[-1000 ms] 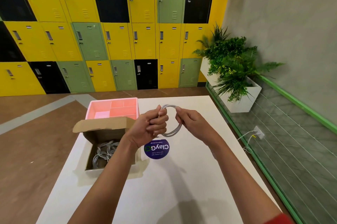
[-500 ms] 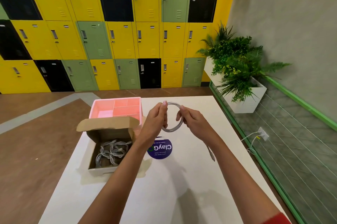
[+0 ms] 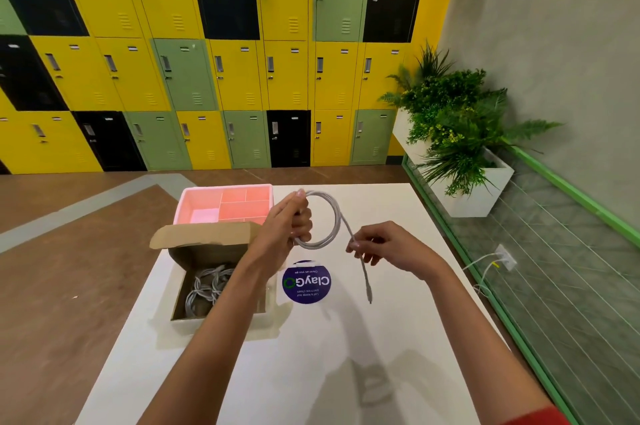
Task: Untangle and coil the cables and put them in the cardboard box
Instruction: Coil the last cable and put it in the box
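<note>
A round purple sticker (image 3: 306,282) at the centre of the white tabletop (image 3: 311,362) reads "ClayGo", upside down from here, and its smaller lines are too fine to read surely. Just above it, the left hand (image 3: 285,227) grips a thin grey cable (image 3: 335,216) wound into a round coil. The right hand (image 3: 384,246) pinches the cable's loose tail, and the plug end hangs straight down over the tabletop. Left of centre sits the open brown cardboard box (image 3: 204,236) with its flap raised. Inside it lie grey bundled cables (image 3: 207,289). Behind the box stands a pink plastic tray (image 3: 225,204) divided into rectangular compartments. Yellow, green and black metal lockers (image 3: 242,78) fill the top of the frame.
</note>
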